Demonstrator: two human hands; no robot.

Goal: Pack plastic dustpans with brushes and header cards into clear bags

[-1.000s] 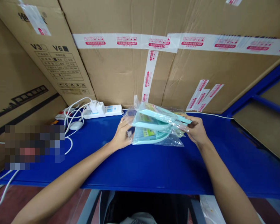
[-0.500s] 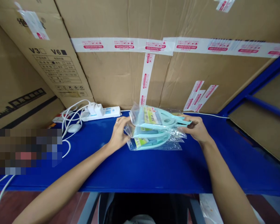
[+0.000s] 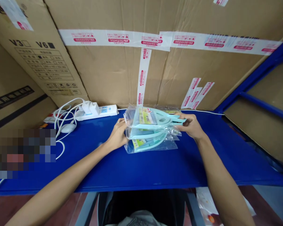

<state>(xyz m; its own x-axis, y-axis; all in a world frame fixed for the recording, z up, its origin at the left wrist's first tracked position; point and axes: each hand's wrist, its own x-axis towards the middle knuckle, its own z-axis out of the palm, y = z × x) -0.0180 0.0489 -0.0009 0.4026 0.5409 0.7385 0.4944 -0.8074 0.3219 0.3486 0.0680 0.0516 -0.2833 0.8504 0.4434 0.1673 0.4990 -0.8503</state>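
Note:
A small stack of clear plastic bags [image 3: 152,130], each holding a mint-green plastic item with a yellow label, rests on the blue table [image 3: 155,166]. My left hand [image 3: 118,135] grips the stack's left end, fingers against the bag edges. My right hand [image 3: 190,125] pinches the right end of the top bag, which is lifted slightly above the ones below it.
A white power strip [image 3: 97,111] with plugged chargers and looped white cables [image 3: 62,125] lies at the back left. Taped cardboard boxes [image 3: 155,62] form a wall behind the table. A blue metal shelf frame [image 3: 257,94] stands to the right. A blurred patch covers the left edge.
The top bags have been lowered and flattened toward the stack, and both hands have shifted slightly left with it. The view has tilted a little.

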